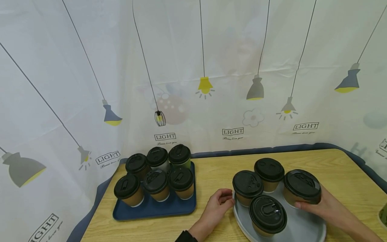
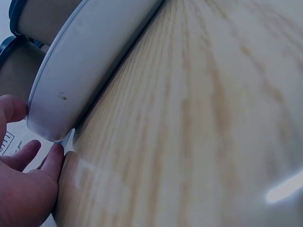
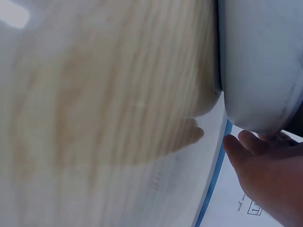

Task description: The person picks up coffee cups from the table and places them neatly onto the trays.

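On the right of the head view, my right hand (image 1: 330, 207) grips a brown paper coffee cup (image 1: 291, 197) with a black lid, thumb across its near side. The fingers behind that cup are hidden. This cup is over the right part of a round grey tray (image 1: 297, 223), where three more lidded cups stand close together, the nearest with a black lid (image 1: 268, 214). My left hand (image 1: 213, 208) holds the tray's left rim with its fingertips. In the left wrist view, the left hand's fingers (image 2: 33, 182) lie at the tray's side wall (image 2: 71, 85) and under its edge.
To the left, a dark blue rectangular tray (image 1: 157, 212) carries several lidded cups in two rows. Both trays rest on a wood-grain table (image 1: 211, 171). A white curtain (image 1: 187, 43) printed with lamps hangs behind. A green object (image 1: 383, 216) shows at the right edge.
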`<act>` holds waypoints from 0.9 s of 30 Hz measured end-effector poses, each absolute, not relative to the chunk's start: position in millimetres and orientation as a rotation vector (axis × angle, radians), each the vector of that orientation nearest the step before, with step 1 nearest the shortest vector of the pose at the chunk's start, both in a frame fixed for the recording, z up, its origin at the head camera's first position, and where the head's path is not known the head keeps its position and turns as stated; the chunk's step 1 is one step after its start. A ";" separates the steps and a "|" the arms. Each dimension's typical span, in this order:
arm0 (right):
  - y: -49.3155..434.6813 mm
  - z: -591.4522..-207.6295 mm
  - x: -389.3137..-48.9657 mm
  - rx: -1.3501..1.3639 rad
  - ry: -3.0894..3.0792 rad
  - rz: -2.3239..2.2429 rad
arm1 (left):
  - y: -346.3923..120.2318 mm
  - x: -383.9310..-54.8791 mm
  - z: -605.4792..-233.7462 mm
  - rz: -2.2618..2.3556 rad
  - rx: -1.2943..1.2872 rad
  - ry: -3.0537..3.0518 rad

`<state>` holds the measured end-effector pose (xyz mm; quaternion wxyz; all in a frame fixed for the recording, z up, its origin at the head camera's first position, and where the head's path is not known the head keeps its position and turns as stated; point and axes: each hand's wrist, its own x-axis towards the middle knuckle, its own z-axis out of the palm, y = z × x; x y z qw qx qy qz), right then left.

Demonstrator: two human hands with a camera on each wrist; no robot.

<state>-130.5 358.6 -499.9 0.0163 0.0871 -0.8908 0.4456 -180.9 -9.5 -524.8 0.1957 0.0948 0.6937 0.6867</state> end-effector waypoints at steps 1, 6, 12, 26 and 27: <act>359.6 -499.1 -130.1 0.228 -2.803 1.392 | -9.4 -181.0 -524.8 1.925 0.265 1.944; 367.1 -494.4 -128.2 0.015 -2.979 1.452 | -9.1 -181.8 -524.6 1.924 0.251 1.949; 370.6 -487.4 -116.7 -0.042 -2.914 1.597 | -6.8 -181.8 -523.4 1.924 0.213 1.938; 375.7 -481.0 -88.3 -0.304 -2.376 1.332 | -3.5 -164.3 -517.5 1.852 0.451 1.954; 375.9 -479.8 -87.0 -0.341 -2.322 1.315 | -3.7 -163.4 -517.3 1.859 0.431 1.969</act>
